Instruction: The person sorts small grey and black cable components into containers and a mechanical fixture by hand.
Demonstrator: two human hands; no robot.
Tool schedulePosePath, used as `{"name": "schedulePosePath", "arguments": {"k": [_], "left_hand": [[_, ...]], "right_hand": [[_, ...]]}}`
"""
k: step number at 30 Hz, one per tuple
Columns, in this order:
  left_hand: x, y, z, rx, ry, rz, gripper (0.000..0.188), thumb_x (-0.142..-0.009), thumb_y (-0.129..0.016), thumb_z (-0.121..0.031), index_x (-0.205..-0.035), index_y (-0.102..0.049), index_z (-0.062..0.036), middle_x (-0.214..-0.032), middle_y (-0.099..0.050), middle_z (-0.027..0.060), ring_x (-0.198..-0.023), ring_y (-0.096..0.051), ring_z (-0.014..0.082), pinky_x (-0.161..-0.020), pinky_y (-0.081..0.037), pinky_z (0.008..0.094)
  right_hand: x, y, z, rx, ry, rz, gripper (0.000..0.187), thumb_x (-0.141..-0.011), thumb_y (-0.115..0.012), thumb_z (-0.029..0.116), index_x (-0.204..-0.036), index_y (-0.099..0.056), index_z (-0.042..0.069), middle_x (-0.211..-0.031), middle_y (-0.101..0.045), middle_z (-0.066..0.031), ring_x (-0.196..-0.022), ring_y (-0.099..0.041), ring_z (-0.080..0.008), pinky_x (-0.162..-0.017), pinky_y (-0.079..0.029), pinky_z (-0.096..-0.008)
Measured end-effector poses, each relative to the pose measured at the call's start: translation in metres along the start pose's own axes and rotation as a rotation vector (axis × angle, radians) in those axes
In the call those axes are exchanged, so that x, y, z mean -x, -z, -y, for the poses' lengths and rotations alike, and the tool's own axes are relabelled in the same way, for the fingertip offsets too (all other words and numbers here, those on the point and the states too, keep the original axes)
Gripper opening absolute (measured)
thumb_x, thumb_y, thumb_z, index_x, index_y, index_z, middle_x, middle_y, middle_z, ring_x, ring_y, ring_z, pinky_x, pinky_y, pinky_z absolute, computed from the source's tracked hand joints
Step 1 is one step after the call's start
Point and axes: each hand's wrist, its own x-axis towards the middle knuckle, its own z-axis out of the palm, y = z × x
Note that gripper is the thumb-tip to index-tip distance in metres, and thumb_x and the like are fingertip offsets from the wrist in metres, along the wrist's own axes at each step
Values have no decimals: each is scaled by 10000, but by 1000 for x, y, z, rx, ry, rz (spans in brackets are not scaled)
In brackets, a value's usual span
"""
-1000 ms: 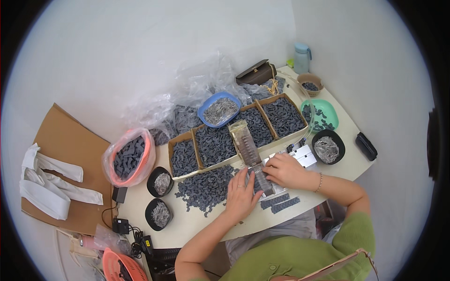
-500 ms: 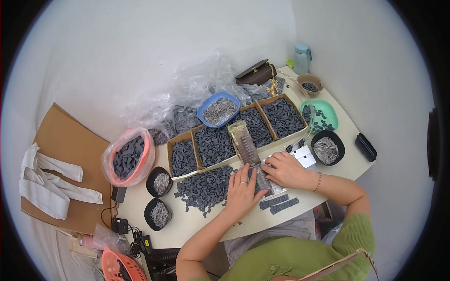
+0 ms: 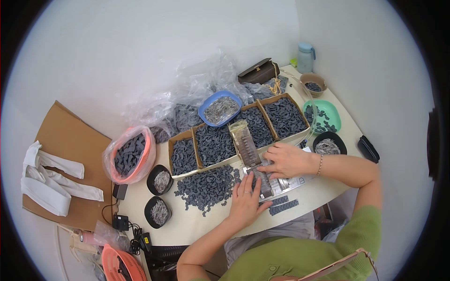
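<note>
My left hand (image 3: 244,200) lies beside a metal fixture (image 3: 285,184) on the table, its fingers stretched out and their tips at the fixture's left side. Over the fixture's far part is my right hand (image 3: 288,161), fingers spread and bent down onto it. Between the two hands runs a dark ribbed row of pieces (image 3: 266,184). A clear plastic holder (image 3: 246,143) slants away from the fixture's far end across the cardboard trays. Left of my left hand spreads a loose pile of small dark grey pieces (image 3: 206,187). Two ribbed grey strips (image 3: 284,207) lie nearest me.
Cardboard trays (image 3: 212,146) of grey pieces stand behind, with a blue bowl (image 3: 219,109) of metal pins on them. Black bowls of pins (image 3: 159,213) sit left and right (image 3: 329,144). A green bowl (image 3: 333,114) and a bag-lined pink basket (image 3: 129,157) flank the table.
My right hand has shifted slightly up and away over the fixture, and its forearm has swung up. My left hand has slid a little toward me, uncovering more of the fixture.
</note>
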Motion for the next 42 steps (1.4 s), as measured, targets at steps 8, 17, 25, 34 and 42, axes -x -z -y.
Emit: {"name": "schedulePosePath", "arguments": {"k": [8, 17, 25, 34, 42], "left_hand": [[1, 2, -4, 151, 91, 12, 767, -844, -629, -454, -1392, -367, 14, -1476, -220, 279, -1369, -218, 429, -1075, -171, 551], [-9, -2, 9, -1, 39, 3, 762, -831, -638, -456, -1404, -382, -24, -1478, -241, 273, -1368, -231, 429, -1075, -180, 566], [8, 2, 3, -74, -33, 30, 772, -805, -643, -512, -1398, -416, -73, -1482, -254, 269, -1368, -259, 419, -1051, -219, 587], [-2, 4, 12, -99, -58, -36, 775, -793, -653, -513, -1390, -429, -72, -1480, -274, 253, -1373, -261, 402, -1065, -184, 589], [11, 7, 18, -21, -45, -27, 801, -794, -663, -498, -1391, -401, -31, -1479, -268, 256, -1370, -271, 397, -1074, -175, 576]], "right_hand": [[-15, 9, -33, 9, 192, 110, 428, -883, -519, 493, -1242, -611, 279, -932, -522, -38, -896, -489, -192, -776, -378, -326], [-8, -11, -9, -172, 18, -61, 326, -754, -622, 185, -1059, -686, 92, -939, -553, -66, -913, -534, -224, -756, -426, -337], [-2, -17, 22, -340, -123, -156, 249, -772, -605, 120, -999, -684, 55, -947, -581, -67, -904, -551, -239, -765, -436, -360], [-22, -26, 14, -503, -265, -12, 109, -800, -637, 117, -896, -648, 66, -910, -596, -87, -896, -558, -274, -805, -446, -392], [-32, -15, 22, -441, -301, 127, 146, -794, -668, 185, -856, -622, 61, -897, -609, -80, -919, -570, -282, -809, -452, -396]]}}
